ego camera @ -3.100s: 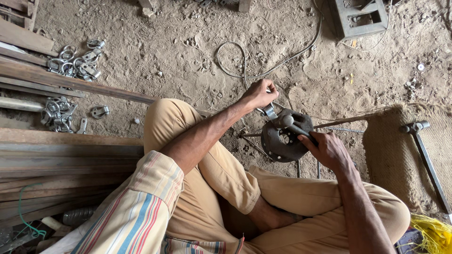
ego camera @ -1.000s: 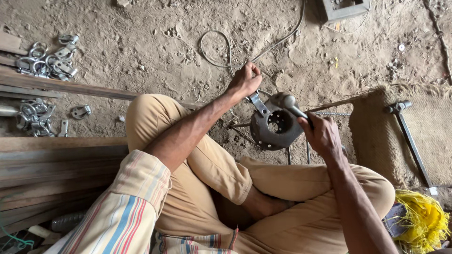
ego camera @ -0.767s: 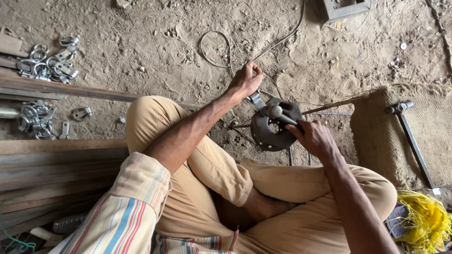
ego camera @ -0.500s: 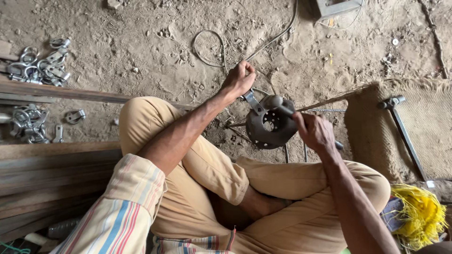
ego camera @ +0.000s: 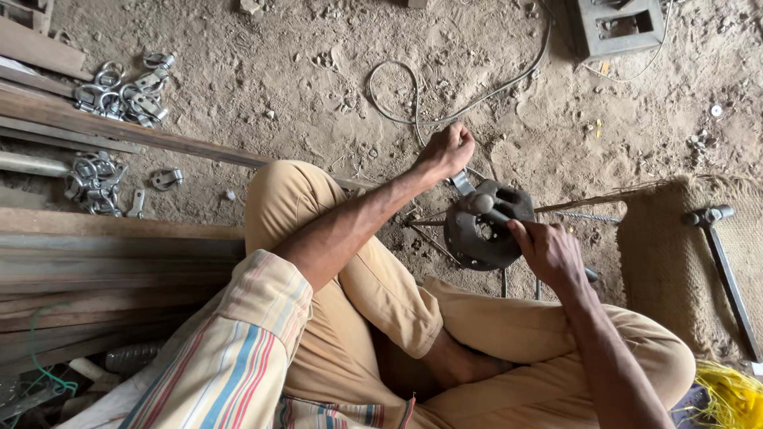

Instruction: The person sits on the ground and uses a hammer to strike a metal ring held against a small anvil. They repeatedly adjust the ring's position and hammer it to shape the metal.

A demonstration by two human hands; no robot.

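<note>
I sit cross-legged on a dirt floor in the head view. A dark round metal casting (ego camera: 486, 238) with a centre hole rests on thin rods just past my knees. My left hand (ego camera: 447, 151) is closed around a flat wrench (ego camera: 461, 183) at the casting's upper left edge. My right hand (ego camera: 550, 252) grips a grey metal tool handle (ego camera: 485, 206) that lies across the top of the casting. Part of that handle is hidden under my fingers.
Metal clamps (ego camera: 125, 92) lie in heaps at the left, beside wooden planks (ego camera: 119, 254) and a long steel bar (ego camera: 135, 133). A cable (ego camera: 445, 103) loops over the dirt ahead. A hammer (ego camera: 719, 254) lies on burlap (ego camera: 660, 246) at right, a grey block (ego camera: 616, 28) at top right.
My right hand has swung the tool handle around the casting and drawn nearer its rim. My left hand stays on the wrench. The view has shifted slightly.
</note>
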